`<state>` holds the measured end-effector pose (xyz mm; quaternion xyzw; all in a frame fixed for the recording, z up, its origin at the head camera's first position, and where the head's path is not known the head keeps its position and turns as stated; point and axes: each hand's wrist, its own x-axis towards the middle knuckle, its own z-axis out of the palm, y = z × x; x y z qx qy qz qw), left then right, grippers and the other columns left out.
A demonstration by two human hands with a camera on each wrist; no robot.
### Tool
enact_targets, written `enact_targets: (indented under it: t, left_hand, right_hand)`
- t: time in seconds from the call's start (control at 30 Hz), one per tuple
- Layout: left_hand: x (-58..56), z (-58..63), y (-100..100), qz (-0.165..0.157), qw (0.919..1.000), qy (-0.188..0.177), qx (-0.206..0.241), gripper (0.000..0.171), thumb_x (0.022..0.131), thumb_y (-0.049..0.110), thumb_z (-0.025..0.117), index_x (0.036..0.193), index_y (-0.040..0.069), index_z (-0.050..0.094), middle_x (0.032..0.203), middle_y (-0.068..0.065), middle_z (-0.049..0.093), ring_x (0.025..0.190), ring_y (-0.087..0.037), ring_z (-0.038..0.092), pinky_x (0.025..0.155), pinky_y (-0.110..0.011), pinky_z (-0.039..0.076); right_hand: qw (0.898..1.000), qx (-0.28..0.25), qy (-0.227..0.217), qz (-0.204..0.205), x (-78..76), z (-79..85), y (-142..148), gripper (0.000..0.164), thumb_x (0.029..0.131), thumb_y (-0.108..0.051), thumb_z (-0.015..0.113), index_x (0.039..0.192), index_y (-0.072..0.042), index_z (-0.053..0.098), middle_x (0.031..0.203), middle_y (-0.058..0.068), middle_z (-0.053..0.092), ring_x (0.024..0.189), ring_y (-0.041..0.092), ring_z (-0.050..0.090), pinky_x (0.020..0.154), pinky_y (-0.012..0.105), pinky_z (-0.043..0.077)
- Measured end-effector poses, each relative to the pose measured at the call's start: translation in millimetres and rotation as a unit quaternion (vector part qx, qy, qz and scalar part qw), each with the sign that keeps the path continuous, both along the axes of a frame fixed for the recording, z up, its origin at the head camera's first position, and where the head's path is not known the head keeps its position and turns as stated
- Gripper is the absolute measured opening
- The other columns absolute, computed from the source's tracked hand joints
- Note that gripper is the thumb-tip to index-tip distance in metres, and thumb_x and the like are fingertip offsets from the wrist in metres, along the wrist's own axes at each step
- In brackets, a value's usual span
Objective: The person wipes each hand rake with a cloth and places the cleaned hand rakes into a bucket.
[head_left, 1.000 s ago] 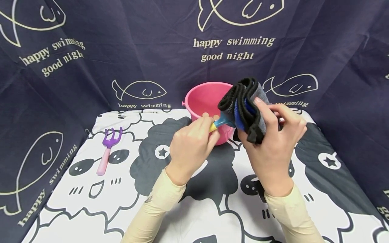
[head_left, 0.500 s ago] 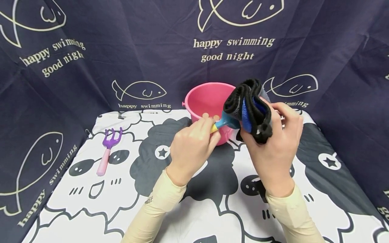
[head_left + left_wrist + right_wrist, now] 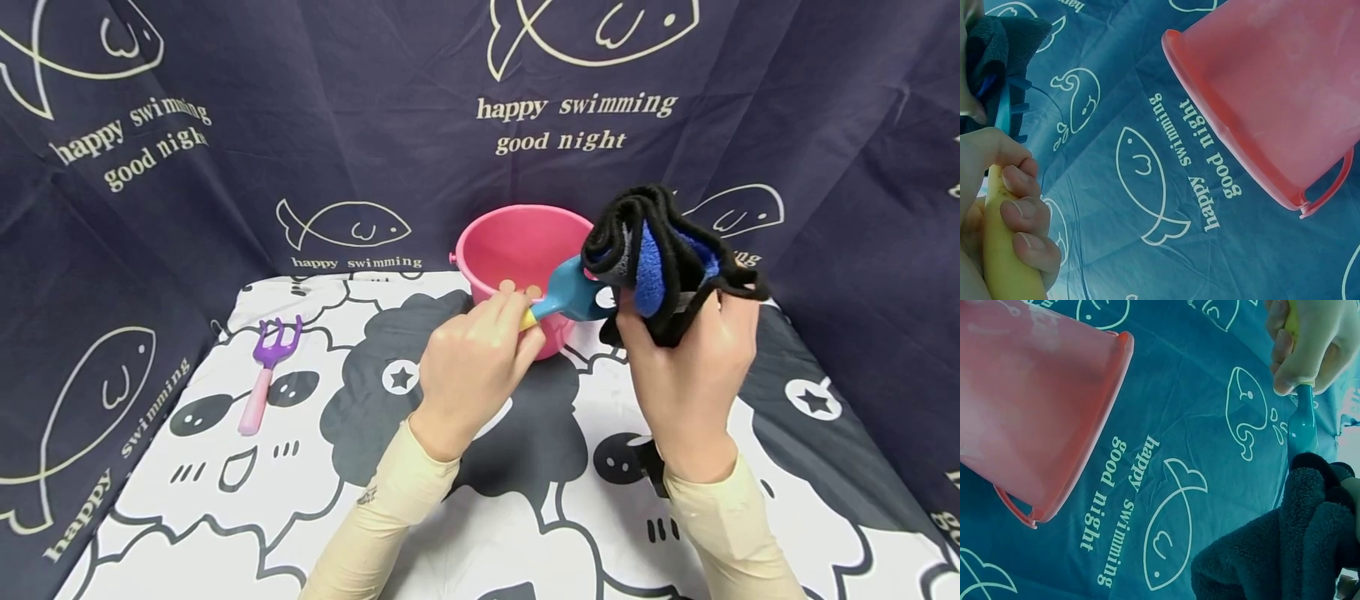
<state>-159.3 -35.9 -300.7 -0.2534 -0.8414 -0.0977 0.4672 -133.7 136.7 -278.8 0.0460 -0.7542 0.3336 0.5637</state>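
Note:
My left hand (image 3: 472, 367) grips the yellow handle (image 3: 1010, 244) of a toy rake, fingers wrapped round it. The rake's blue head (image 3: 573, 292) points right, and several short teeth show along it in the left wrist view. A fluffy cloth (image 3: 652, 254), grey and blue with black edging, is bunched in my right hand (image 3: 690, 392). Its left folds overlap the far end of the rake head, hiding part of it. Both hands are raised in front of the pink bucket (image 3: 517, 242). In the right wrist view the cloth (image 3: 1260, 550) hangs just by the rake's blue end.
The pink bucket stands upright at the back of the table, its lower front partly behind my left hand. A toy fork (image 3: 266, 375) with purple tines and pink handle lies at the left. Dark blue fabric (image 3: 405, 108) walls the back and sides; a sheep-print cloth (image 3: 187, 550) covers the table.
My right hand and the cloth have moved right along the rake, so more of the blue head shows. The cloth's folds have loosened. The left hand has barely moved.

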Motion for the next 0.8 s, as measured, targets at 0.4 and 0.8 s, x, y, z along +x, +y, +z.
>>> enact_targets:
  t: [0.4, 0.8]
  left_hand:
    - [-1.4, 0.3, -1.5, 0.009, 0.9999, -0.004, 0.005, 0.016, 0.086, 0.018, 0.051, 0.084, 0.010, 0.066, 0.076, 0.004, 0.073, 0.047, -0.009, 0.049, 0.037, -0.024, 0.038]
    - [-3.7, 1.3, -4.4, -0.003, 0.9989, -0.044, 0.013, 0.010, 0.083, 0.015, 0.052, 0.084, 0.010, 0.060, 0.060, 0.003, 0.052, 0.046, -0.011, 0.040, 0.037, -0.026, 0.037]
  right_hand:
    - [0.996, -0.063, -0.062, 0.004, 10.1, 13.9, -6.0, 0.047, 0.079, -0.010, 0.065, 0.123, 0.006, 0.060, 0.118, 0.032, 0.061, 0.112, 0.038, 0.056, 0.097, 0.056, 0.043]
    - [0.995, -0.069, -0.073, -0.002, 0.3, 6.2, 5.4, 0.047, 0.081, -0.015, 0.066, 0.126, -0.003, 0.062, 0.121, 0.025, 0.061, 0.117, 0.032, 0.054, 0.100, 0.052, 0.043]
